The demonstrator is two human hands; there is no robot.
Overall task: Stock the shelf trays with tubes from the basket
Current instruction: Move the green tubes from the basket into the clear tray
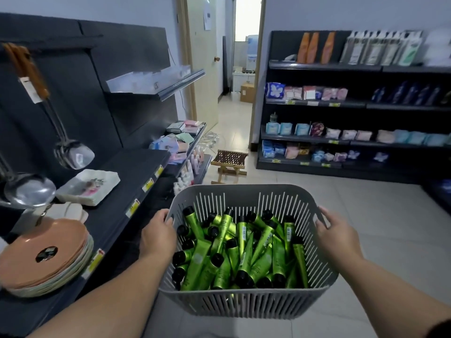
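I carry a grey slotted plastic basket [244,302] in front of me, above the tiled floor. It is filled with several green tubes [246,247] with black caps, lying jumbled. My left hand [158,234] grips the basket's left rim and my right hand [338,231] grips the right rim. Clear plastic shelf trays [148,80] stand in a row on the upper shelf of the dark rack at the left, ahead of me.
The left rack holds ladles [73,152], stacked plates [46,259], square dishes [89,184], small packets and bottles. A wooden folding stool [229,164] stands on the floor ahead. A stocked dark shelf unit [353,103] lines the right wall beside an open doorway [244,69].
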